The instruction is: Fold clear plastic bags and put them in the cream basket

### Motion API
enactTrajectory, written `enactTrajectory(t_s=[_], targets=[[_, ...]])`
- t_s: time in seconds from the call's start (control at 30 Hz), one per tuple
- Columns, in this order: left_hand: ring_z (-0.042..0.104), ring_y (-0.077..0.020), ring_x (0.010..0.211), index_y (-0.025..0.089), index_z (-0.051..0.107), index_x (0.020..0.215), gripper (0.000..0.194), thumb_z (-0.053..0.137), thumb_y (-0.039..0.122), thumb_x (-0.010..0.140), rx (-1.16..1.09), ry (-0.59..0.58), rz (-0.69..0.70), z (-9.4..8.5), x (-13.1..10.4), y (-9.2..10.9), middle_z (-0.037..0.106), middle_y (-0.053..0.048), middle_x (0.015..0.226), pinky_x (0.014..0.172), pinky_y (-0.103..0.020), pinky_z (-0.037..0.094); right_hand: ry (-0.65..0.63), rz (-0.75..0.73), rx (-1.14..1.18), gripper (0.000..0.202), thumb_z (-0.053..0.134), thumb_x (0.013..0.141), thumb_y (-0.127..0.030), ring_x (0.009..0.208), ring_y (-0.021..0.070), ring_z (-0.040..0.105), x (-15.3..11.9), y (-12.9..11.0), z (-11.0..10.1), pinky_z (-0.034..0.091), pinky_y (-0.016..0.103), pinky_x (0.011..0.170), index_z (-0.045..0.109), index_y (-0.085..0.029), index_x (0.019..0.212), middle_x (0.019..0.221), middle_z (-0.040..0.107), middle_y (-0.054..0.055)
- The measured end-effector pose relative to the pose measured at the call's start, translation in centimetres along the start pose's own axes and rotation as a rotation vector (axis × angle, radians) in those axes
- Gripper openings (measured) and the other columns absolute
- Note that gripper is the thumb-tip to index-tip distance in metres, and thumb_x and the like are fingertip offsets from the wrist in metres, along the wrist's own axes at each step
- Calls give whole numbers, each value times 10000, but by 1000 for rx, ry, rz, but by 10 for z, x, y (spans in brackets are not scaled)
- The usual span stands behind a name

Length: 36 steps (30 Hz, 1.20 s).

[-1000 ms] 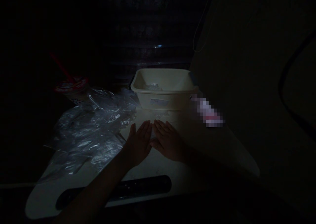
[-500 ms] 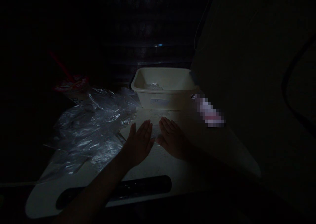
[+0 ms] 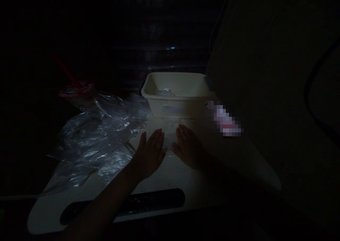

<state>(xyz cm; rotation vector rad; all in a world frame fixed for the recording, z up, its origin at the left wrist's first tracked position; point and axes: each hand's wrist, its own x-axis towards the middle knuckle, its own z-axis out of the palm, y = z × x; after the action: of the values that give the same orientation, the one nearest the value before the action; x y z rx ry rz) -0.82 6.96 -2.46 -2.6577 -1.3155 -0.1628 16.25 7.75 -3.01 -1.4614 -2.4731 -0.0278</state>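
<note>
V. dim scene w/ edges fading to blk. Cool glare glints off clear plastic, L; pale item, R, pixelated.

**Deep Gloom Around a Pale Tabletop**

Weak light reaches the middle and near left of the tabletop, while its right side sinks into shadow. Its visible corners are rounded, and a long black strip with rounded ends runs along the near edge. Behind, a dark backdrop shows faint horizontal bands (wall, shutter or sheeting, too dim to tell) and one small bluish glint. On the right slants a dull, olive-brown surface; a thin cord loops by its left edge, and a dark curved band crosses it farther right. The far left is nearly black.
</note>
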Motion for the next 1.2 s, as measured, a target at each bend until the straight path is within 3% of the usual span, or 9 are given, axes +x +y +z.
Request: enactTrajectory(t_s=[0.43, 0.6, 0.7, 0.8, 1.0, 1.2], targets=[[197, -246, 1194, 29, 244, 1220, 459, 208, 293, 846, 0, -20, -1, 0, 0, 0, 257, -196, 1288, 924, -504, 137, 37, 69, -56, 599, 317, 790, -435, 1172, 283, 232, -4, 12, 4, 237, 425, 916, 361, 39, 1154, 1238, 313, 244], [213, -246, 1188, 54, 236, 1229, 458, 226, 298, 841, -46, -10, -2, -3, 1, -2, 282, -180, 1283, 924, -495, 139, 8, 70, -46, 413, 385, 772, -374, 1017, 262, 427, 7, 24, -11, 307, 405, 852, 504, -67, 1022, 1107, 482, 176], [227, -242, 1180, 77, 221, 1239, 464, 251, 300, 833, -97, 3, 0, -4, 2, -3, 311, -155, 1274, 926, -477, 151, -63, -9, 64, 279, 469, 720, -267, 886, 195, 504, 25, 28, -22, 371, 308, 784, 554, -111, 936, 942, 573, 102], [251, -237, 1166, 86, 201, 1246, 486, 283, 310, 822, -156, 24, -8, -4, 3, -4, 341, -149, 1254, 923, -460, 171, -147, -118, 167, 292, 523, 664, -222, 873, 171, 512, 44, 26, -27, 381, 268, 758, 557, -133, 939, 930, 580, 67], [244, -242, 1159, 84, 130, 1264, 581, 346, 347, 793, -238, 64, -33, -4, 4, -6, 311, -155, 1265, 918, -444, 186, -369, -89, 85, 337, 566, 607, -203, 730, 172, 561, 67, 15, -36, 397, 244, 611, 567, -145, 939, 836, 622, 51], [250, -230, 1153, 89, 181, 1249, 600, 408, 366, 768, -330, 56, 6, -8, 5, -9, 323, -146, 1255, 933, -418, 183, -636, -109, 145, 200, 596, 576, -209, 582, 139, 534, 77, 11, -45, 348, 215, 481, 628, -131, 757, 721, 626, 46]])
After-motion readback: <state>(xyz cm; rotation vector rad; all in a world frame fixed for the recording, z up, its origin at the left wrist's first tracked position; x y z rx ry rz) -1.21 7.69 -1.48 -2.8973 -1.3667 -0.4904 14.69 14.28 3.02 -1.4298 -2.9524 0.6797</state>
